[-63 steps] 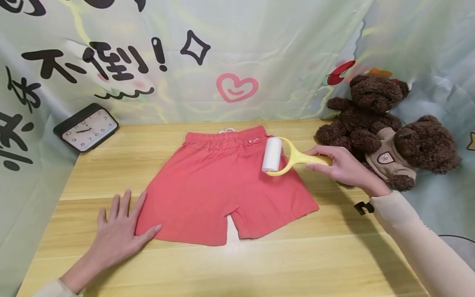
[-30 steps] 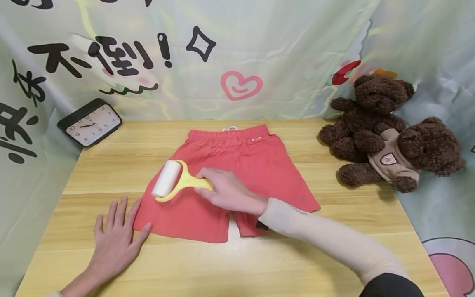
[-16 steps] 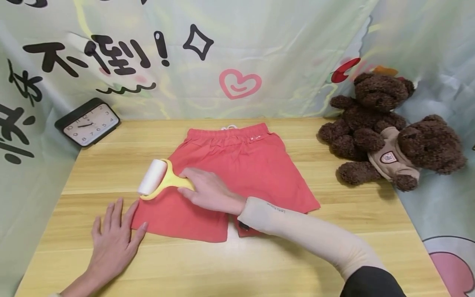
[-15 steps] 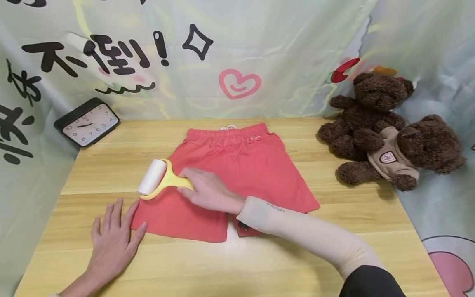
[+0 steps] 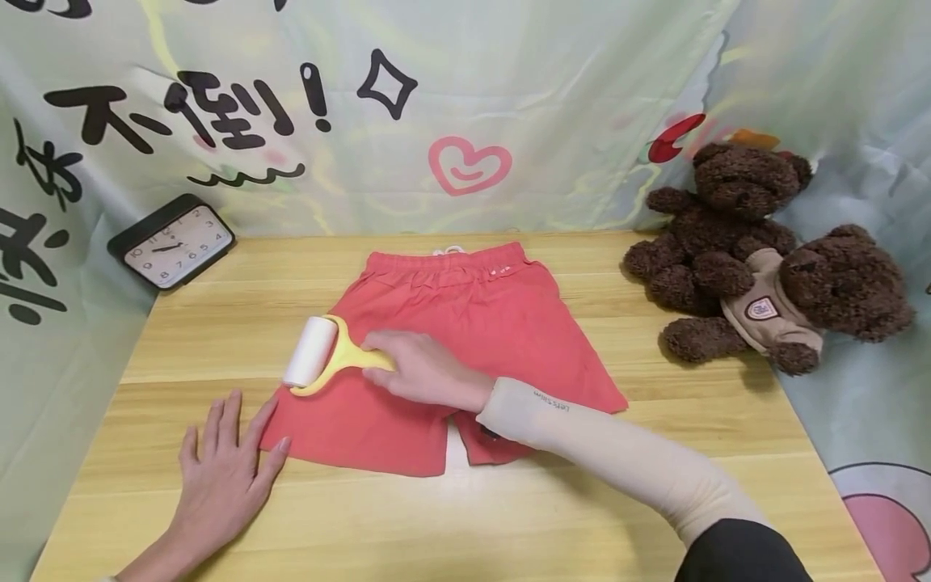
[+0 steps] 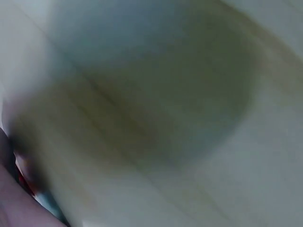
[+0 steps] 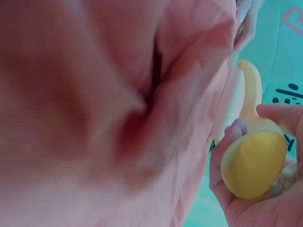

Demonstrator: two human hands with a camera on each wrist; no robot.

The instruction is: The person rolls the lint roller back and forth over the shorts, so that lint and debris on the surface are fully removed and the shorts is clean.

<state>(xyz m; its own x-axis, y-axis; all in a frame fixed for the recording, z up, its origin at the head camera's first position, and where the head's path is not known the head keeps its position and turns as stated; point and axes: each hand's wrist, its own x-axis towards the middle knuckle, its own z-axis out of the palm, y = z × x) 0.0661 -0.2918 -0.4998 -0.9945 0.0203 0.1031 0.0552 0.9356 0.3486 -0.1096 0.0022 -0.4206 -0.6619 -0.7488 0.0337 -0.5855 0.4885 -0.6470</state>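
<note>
Red shorts (image 5: 465, 339) lie spread on the wooden table, waistband toward the back wall. My right hand (image 5: 422, 368) grips the yellow handle of a lint roller (image 5: 310, 352), its white roll over the left edge of the shorts. In the right wrist view, fingers and thumb wrap the lint roller's yellow handle (image 7: 253, 165), with the red cloth filling the left side. My left hand (image 5: 221, 477) rests flat with fingers spread, its index finger and thumb at the lower left corner of the shorts. The left wrist view is mostly a blurred patch of table.
A black-framed clock (image 5: 174, 242) stands at the back left of the wooden table (image 5: 465, 533). Two brown teddy bears (image 5: 742, 186) sit and lean at the right, one in a beige shirt. A printed curtain (image 5: 567, 105) hangs behind.
The right hand has carried the lint roller from the right side of the shorts to their left edge, then slightly back right. The left hand stays nearly in place.
</note>
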